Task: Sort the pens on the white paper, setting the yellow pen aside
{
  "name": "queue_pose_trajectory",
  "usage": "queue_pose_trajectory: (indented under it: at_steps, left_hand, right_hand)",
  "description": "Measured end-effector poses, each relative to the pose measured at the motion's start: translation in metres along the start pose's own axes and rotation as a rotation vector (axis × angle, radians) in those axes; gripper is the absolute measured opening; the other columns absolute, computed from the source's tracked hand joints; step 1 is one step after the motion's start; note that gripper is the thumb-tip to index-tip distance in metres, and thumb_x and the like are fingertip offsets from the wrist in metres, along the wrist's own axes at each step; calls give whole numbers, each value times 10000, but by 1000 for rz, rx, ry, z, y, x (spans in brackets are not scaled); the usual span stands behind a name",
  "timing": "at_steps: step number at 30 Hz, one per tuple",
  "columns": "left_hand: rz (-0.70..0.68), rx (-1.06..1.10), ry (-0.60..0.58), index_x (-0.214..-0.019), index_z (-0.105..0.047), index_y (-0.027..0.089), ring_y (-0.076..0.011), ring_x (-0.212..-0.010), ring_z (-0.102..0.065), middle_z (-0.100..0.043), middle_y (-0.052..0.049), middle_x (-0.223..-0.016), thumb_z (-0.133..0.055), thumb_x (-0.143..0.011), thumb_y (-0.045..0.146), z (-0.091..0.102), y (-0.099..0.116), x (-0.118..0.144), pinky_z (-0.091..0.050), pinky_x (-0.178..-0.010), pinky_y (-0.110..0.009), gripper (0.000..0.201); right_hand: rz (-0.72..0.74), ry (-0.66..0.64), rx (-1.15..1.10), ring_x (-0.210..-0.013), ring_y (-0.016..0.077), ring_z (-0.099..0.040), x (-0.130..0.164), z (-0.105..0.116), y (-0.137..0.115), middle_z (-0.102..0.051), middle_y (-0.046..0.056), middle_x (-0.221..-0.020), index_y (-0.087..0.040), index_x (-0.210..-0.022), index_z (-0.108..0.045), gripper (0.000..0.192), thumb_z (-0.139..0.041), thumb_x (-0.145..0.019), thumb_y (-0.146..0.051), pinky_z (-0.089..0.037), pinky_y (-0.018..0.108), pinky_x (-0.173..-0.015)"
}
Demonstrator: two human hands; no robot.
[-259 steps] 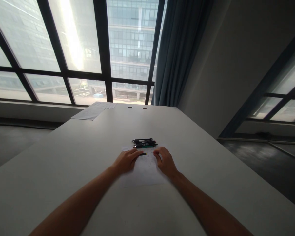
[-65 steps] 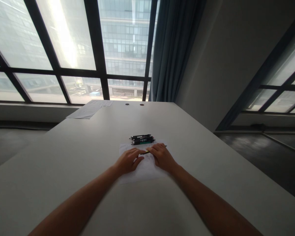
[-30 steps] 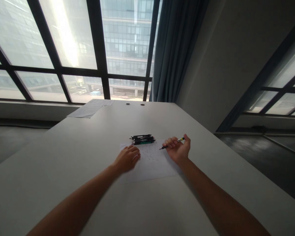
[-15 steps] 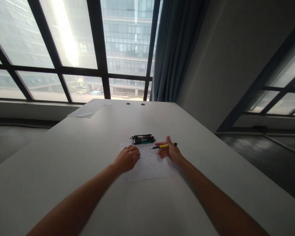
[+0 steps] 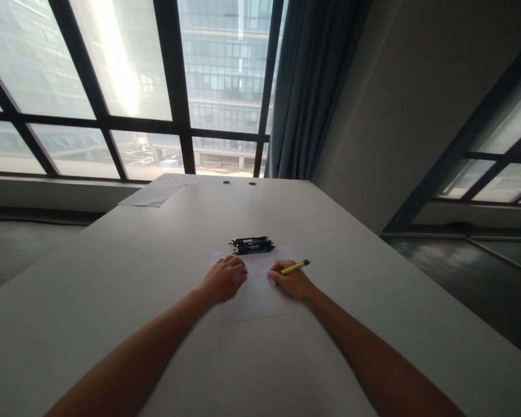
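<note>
No writing can be read anywhere: the sheet (image 5: 254,295) under the hands carries faint small marks near its far half, too small to make out, and the pens show no legible label. No container is in view.

The right hand (image 5: 289,281) rests on the sheet with its fingers clamped on a pen (image 5: 295,267) in a writing grip. The pen has a yellow barrel and a dark rear end; that end points up and to the right, away from the hand, while the tip is hidden below the fingers, down at the paper. Whether the tip touches the paper cannot be told.

The left hand (image 5: 224,279) lies palm down on the left part of the sheet, fingers together and loosely curled, holding nothing, knuckles toward the window.

The sheet is white and lies flat on the pale counter (image 5: 113,278), roughly midway along it. Just beyond the sheet's far edge lies a small pile of pens (image 5: 252,245), dark-bodied, one with a green barrel, all lying side by side across the view, near both hands but apart from them.

At the counter's far left corner lie more papers (image 5: 160,189). Two small round holes (image 5: 239,183) sit at the far edge. Behind stand a large window (image 5: 125,87) and a blue-grey curtain (image 5: 312,87).
</note>
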State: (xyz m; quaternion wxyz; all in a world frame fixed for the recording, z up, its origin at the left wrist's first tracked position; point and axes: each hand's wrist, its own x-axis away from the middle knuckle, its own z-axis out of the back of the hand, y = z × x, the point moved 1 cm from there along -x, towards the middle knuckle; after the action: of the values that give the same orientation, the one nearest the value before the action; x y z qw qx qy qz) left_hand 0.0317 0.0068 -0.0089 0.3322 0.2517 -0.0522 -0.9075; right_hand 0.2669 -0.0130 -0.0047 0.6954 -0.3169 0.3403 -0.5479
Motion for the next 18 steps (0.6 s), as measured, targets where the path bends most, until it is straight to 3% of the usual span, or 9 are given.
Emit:
queue_pose_trajectory:
  at_steps: [9,12,15,18]
  left_hand:
    - [26,8,-11,-949,-677,206,-232,-1022,-586,-676,-64,-1068,-540,-918,250,0,0,-1,-470,-933,-410,146]
    - [25,8,-11,-946,-676,205,-229,-1022,-587,-677,-65,-1066,-540,-918,244,1,1,-1,-471,-937,-408,144]
    - [16,2,-6,-951,-674,199,-233,-1017,-592,-677,-68,-1069,-537,-922,247,2,2,-1,-477,-933,-414,148]
    - [-30,14,40,-1018,-668,192,-232,-1021,-597,-679,-85,-1084,-490,-961,286,4,4,-2,-486,-925,-412,208]
  right_hand:
    - [51,7,101,-528,134,-526,-1,-3,-4,-589,-8,-520,-185,-569,-571,137,-584,-702,-216,-392,243,-542]
    - [40,11,26,-508,132,-530,-1,-1,-1,-607,-2,-557,-182,-635,-605,148,-614,-739,-288,-396,239,-512]
    - [17,100,-84,-436,132,-501,-1,5,2,-628,8,-590,-181,-829,-671,319,-558,-845,-479,-393,254,-464]
    - [102,268,61,-528,167,-565,-1,12,1,-673,43,-661,-176,-912,-702,365,-533,-879,-497,-450,286,-558]
